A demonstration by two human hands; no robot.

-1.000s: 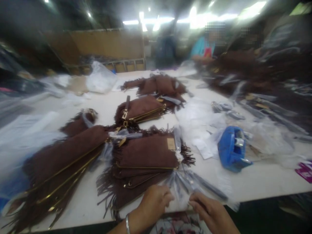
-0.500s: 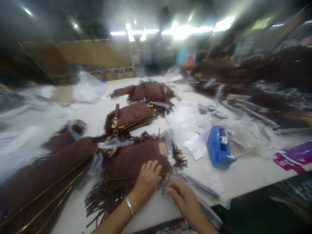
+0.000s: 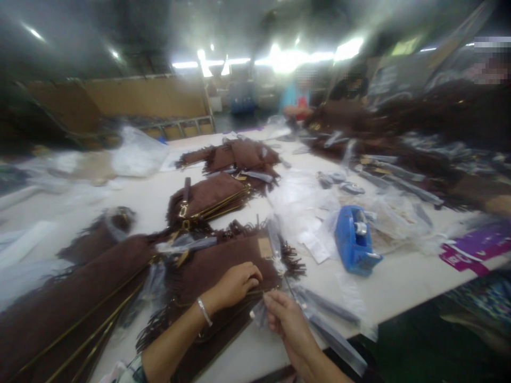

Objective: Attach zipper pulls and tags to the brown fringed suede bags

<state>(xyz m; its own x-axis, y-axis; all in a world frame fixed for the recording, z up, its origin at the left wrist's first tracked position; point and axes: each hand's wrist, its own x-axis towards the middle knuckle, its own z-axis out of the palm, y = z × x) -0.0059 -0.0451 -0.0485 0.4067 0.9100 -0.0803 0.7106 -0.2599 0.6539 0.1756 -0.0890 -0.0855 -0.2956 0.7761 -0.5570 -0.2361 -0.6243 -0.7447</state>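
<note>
A dark brown fringed bag (image 3: 223, 258) with a gold zip and a tan tag (image 3: 264, 248) lies in front of me, on top of another brown bag. My left hand (image 3: 235, 283) rests on its near side with loosely bent fingers and holds nothing I can see. By the bag's near right corner, my right hand (image 3: 285, 316) is closed in a pinch. From its fingertips hangs a small clear plastic wrapper (image 3: 260, 315); what is inside is blurred. Plastic-wrapped dark straps (image 3: 331, 306) lie to the right of that hand.
Stacked brown bags (image 3: 80, 298) lie on the left and more brown bags (image 3: 211, 194) farther back. A blue tape dispenser (image 3: 353, 242) stands on the right beside white sheets (image 3: 317, 239). A purple printed bag (image 3: 479, 247) lies at the table edge. A co-worker (image 3: 297, 101) is at the far end.
My left hand has gone from lying flat on the bag to loosely curled fingers. The right hand has moved slightly left, drawing the clear wrapper out at the corner. The view has shifted a little.
</note>
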